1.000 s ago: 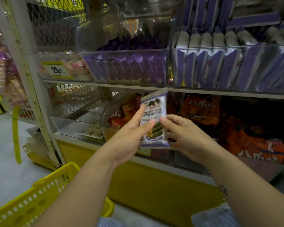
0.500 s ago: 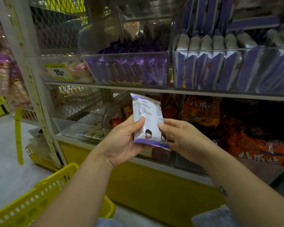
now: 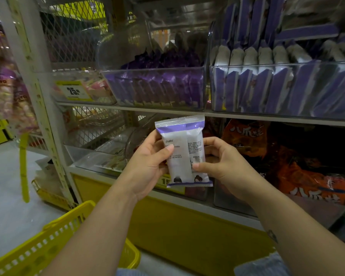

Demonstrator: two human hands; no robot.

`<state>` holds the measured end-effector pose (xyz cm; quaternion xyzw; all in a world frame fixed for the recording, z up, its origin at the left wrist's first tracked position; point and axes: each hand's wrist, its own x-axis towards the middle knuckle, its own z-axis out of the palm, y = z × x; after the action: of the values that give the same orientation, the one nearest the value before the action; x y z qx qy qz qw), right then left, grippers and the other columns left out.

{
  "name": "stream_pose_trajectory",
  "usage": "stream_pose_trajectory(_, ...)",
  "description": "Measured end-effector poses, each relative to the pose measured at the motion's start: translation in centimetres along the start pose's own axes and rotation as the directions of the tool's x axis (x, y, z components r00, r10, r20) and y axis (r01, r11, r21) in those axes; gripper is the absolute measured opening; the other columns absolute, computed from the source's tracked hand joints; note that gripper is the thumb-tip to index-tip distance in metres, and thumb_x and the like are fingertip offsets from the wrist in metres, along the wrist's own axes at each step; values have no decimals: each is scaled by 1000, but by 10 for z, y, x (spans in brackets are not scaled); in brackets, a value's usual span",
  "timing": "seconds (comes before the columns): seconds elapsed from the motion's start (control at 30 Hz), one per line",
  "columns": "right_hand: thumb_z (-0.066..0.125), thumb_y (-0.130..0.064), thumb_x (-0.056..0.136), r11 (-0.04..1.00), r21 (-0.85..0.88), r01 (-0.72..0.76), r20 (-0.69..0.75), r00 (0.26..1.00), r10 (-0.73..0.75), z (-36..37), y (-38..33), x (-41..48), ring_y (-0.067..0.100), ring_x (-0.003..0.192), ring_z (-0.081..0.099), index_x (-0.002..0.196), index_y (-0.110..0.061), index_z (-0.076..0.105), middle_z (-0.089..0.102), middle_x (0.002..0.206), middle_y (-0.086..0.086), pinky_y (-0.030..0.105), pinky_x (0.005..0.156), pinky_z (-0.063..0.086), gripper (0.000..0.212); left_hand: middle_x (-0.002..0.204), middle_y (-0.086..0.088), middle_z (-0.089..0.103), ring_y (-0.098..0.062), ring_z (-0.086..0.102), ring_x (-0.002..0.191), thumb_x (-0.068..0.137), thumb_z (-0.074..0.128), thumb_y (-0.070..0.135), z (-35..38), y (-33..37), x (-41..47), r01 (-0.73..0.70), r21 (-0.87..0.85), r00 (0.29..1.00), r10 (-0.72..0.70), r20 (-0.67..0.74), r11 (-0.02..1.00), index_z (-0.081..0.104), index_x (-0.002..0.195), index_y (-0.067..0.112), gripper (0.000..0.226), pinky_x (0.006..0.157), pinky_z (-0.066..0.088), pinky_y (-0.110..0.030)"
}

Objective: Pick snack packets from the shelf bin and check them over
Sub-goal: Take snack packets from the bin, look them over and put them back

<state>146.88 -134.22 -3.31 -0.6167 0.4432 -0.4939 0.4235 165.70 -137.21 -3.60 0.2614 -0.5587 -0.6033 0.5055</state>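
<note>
The fine print on the back of the snack packet (image 3: 182, 140) is too small to be read. The yellow price label (image 3: 164, 181) behind it is mostly hidden. The yellow basket (image 3: 48, 244) is cut off by the bottom edge, and the hanging bags (image 3: 4, 86) at the left edge are blurred.

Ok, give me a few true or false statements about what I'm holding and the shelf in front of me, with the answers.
1. The left grip and right grip both hold the packet. True.
2. The packet lies in the basket. False: it is held up in front of the shelf; the basket sits low at the left.
3. The packet's small-print side faces the camera. True.
4. The bags on the lower right are green. False: they are orange.
5. The price tag at upper left reads 25. True.
</note>
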Motion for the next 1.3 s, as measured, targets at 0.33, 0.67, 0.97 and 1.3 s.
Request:
stream_pose_trajectory(0.33, 73, -1, 80, 946, -225, 233, -25, 969, -244, 8, -9, -7, -1, 92, 63, 99, -37, 58, 67, 97, -12, 19, 75, 55, 43, 113, -4, 66, -23, 63, 106, 83, 59, 19, -3, 1, 4, -102, -118, 993, 94, -71, 988, 58, 124, 24, 41, 82, 57, -51)
stream_pose_trajectory(0.67, 71, -6, 81, 827, -424, 370, -71, 896, -438, 21, -15, -13, -3, 110, 53, 124, -45, 51, 58, 115, -28, 23, 90, 50, 61, 126, 7, 64, -13, 65, 110, 84, 68, 34, 3, -2, 5, -125, 84, 971, 139, -196, 989, 33, 150, 25, 75, 81, 57, -42)
stream_pose_trajectory(0.97, 68, -3, 81, 777, -509, 370, -28, 895, -445, 22, -13, -13, 12, 98, 48, 124, -41, 55, 59, 103, -28, 25, 84, 44, 59, 131, -7, 62, -13, 68, 106, 89, 64, 6, -11, -1, 11, -145, 162, 908, 197, -370, 976, 42, 144, 14, 60, 72, 58, -30)
stream_pose_trajectory(1.3, 70, 2, 82, 959, -84, 270, 2, 963, -271, 14, -19, -11, -2, 104, 63, 122, -32, 62, 66, 112, -19, 20, 82, 56, 53, 127, 3, 66, -4, 65, 109, 75, 67, 23, -3, 4, 6, -183, 377, 878, 323, -352, 908, 47, 142, 19, 71, 93, 55, -40)
